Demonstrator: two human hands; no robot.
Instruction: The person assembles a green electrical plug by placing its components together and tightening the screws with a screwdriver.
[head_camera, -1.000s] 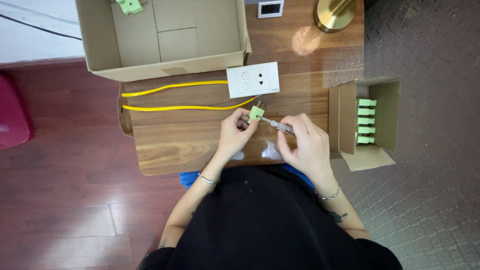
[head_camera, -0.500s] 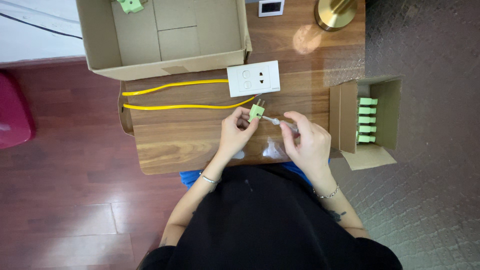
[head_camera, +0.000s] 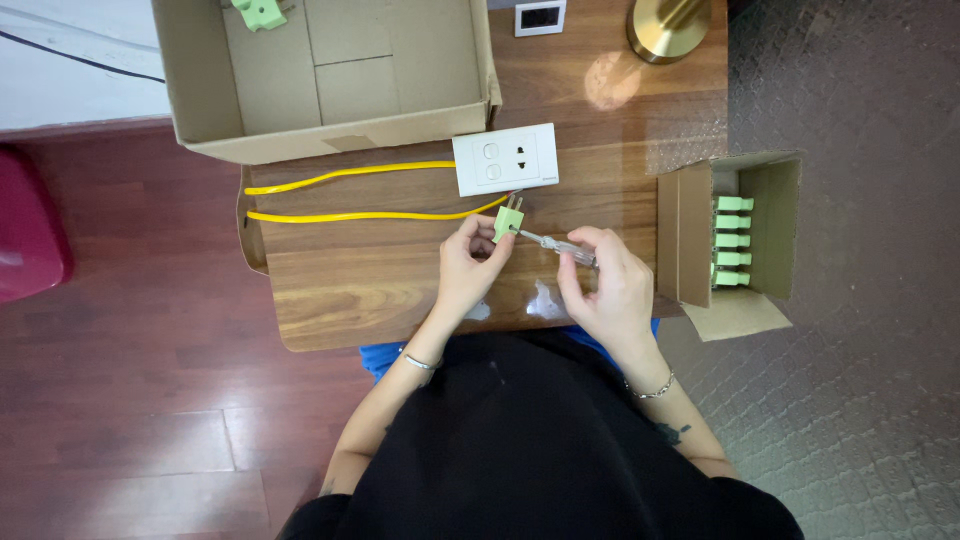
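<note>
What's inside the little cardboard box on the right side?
The small open box holds a column of light green plugs, five showing, like the green plug the left hand holds. The box wall hides most of each, and anything underneath cannot be seen.

Your right hand (head_camera: 605, 285) covers most of the screwdriver (head_camera: 560, 247) handle, and where its tip meets the green plug (head_camera: 508, 222) is too small for you to make out. The top edge cuts off the large cardboard box (head_camera: 330, 75), the brass lamp base (head_camera: 670, 25) and a small black-faced plate (head_camera: 540, 17). Your torso hides the near edge of the worktop (head_camera: 400, 280).
</note>
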